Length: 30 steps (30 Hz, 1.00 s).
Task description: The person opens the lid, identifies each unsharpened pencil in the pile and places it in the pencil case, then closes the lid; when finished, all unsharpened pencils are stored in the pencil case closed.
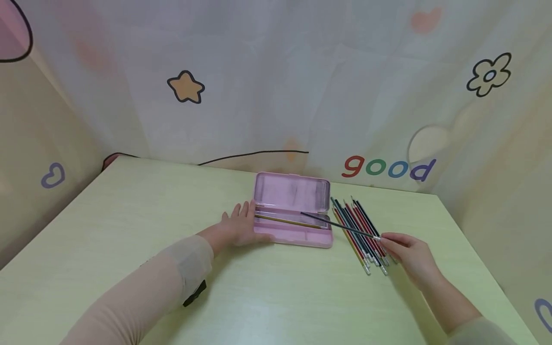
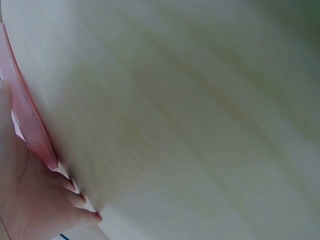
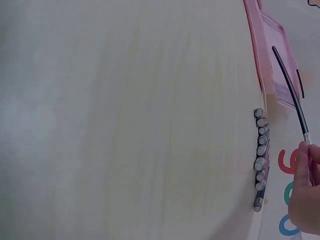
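Note:
An open pink pencil case point(image 1: 319, 237) lies on the table with its lid tilted back. Inside its lower tray is a yellowish pencil point(image 1: 293, 221). My left hand point(image 1: 239, 227) rests against the case's left side, fingers spread and thumb along the front edge; the left wrist view shows the hand point(image 2: 35, 195) touching the pink case point(image 2: 30, 115). Between thumb and fingers, my right hand point(image 1: 411, 256) pinches a dark pencil point(image 1: 340, 225) near its metal-capped end. That pencil's other end reaches over the case. In the right wrist view the dark pencil point(image 3: 290, 85) is clear of the table.
A row of several pencils point(image 1: 355, 235), red, dark and yellow, lies just right of the case, under the held pencil. Behind the pale table point(image 1: 129, 225) hangs a printed curtain point(image 1: 267, 96) that also runs along both sides.

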Tool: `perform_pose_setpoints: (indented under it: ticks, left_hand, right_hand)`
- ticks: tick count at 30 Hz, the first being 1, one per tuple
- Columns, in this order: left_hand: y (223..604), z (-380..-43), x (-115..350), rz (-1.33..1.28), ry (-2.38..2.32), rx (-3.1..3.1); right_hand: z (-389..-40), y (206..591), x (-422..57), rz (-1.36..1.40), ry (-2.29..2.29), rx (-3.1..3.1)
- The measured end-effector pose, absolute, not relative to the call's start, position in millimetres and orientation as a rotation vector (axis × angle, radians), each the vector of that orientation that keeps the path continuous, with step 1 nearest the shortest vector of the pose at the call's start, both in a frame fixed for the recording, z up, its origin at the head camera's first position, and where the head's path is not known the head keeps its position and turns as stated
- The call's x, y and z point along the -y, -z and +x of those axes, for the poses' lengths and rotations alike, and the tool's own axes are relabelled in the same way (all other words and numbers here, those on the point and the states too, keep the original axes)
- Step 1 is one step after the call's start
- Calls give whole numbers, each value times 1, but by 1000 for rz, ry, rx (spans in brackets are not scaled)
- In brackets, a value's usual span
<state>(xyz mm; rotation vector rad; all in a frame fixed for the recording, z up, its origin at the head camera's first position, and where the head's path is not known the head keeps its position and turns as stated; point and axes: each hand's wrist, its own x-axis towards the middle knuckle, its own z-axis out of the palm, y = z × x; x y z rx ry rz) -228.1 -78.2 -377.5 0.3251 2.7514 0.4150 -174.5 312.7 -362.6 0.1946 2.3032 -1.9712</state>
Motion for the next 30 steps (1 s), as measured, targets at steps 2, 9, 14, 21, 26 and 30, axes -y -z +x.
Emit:
perform_pose_setpoints:
  ticks: [2, 9, 14, 21, 26, 30]
  left_hand:
    - [378, -228, 78, 325, -429, -2751]
    - [378, -226, 78, 328, -421, -2755]
    - [380, -228, 79, 334, -406, -2762]
    - [380, -229, 78, 336, -392, -2770]
    - [382, -230, 79, 340, -406, -2774]
    - [382, -230, 79, 345, -409, -2776]
  right_hand:
    - [-177, 362, -308, 206, 1914, -2352]
    - [-182, 361, -296, 216, 1862, -2382]
    - [-185, 360, -291, 206, 1834, -2400]
    - [-188, 360, -287, 186, 1763, -2446]
    - [-191, 360, -282, 171, 1612, -2544]
    - [-192, 360, -276, 148, 1500, -2613]
